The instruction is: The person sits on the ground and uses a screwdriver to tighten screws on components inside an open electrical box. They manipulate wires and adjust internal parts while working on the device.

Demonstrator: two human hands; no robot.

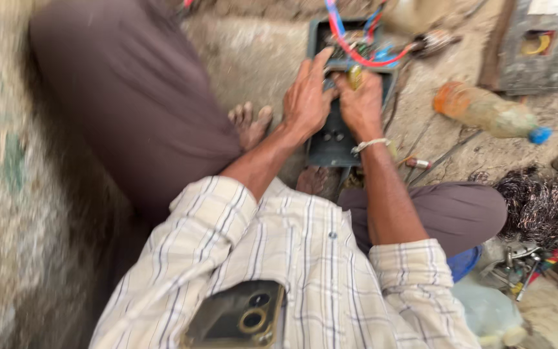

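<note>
Phone [237, 318] sits in the shirt pocket, closest to the lens, camera side out. Past it both forearms reach down to a dark open box [332, 139] on the dirt floor, held between bare feet. Left hand [306, 98] lies flat on the box's upper left edge, fingers spread wide, thumb up along the rim, bracing it and gripping nothing. Right hand [360, 103] is closed in a fist around something small and yellowish, probably a tool handle, pressed into the box interior; frame is blurred so can't say exactly what it is. Red and blue wires [356, 48] loop out of the top of the box just above the knuckles. Plastic bottle [489, 113] with a blue cap lies well off to the right, a tangle of dark wire [534, 203] beside the right knee. Looks like mid-step work on the wiring or a fastener inside. My read: next move needs steady downward pressure, the left hand's brace kept on, and clearance from those wires.
</note>
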